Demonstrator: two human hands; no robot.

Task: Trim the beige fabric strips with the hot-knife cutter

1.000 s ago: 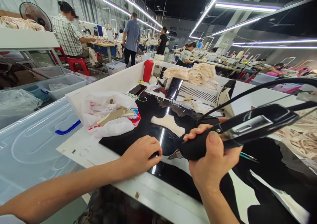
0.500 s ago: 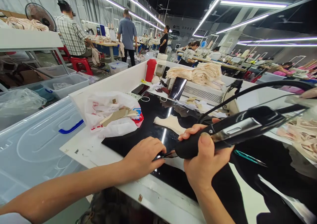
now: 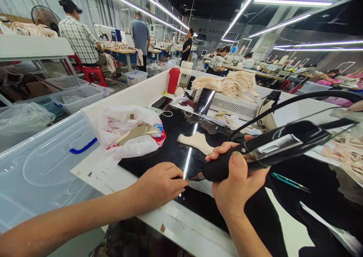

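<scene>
My right hand (image 3: 238,177) is wrapped around a black corded handheld tool (image 3: 272,147) with a silver panel on its side. Its narrow metal tip (image 3: 197,176) points left, low over the glossy black sheet (image 3: 167,136) on the worktable. Close by the tip, my left hand (image 3: 163,183) has its fingers bent and pressed together; what they hold, if anything, is hidden. A cream fabric piece (image 3: 197,141) lies flat just beyond the tip. To the right of my right hand are teal-handled tweezers (image 3: 289,181).
A white plastic bag (image 3: 133,132) with fabric scraps sits at the left. Behind are a phone (image 3: 162,103), a red bottle (image 3: 173,81) and stacked cream fabric (image 3: 227,84). A clear bin (image 3: 36,170) with a blue latch borders the table. Other people work farther back.
My left fingers have drawn slightly back and left from the tool's tip; the dark thing seen at them earlier is no longer visible. The view has shifted slightly. My right hand still grips the tool.
</scene>
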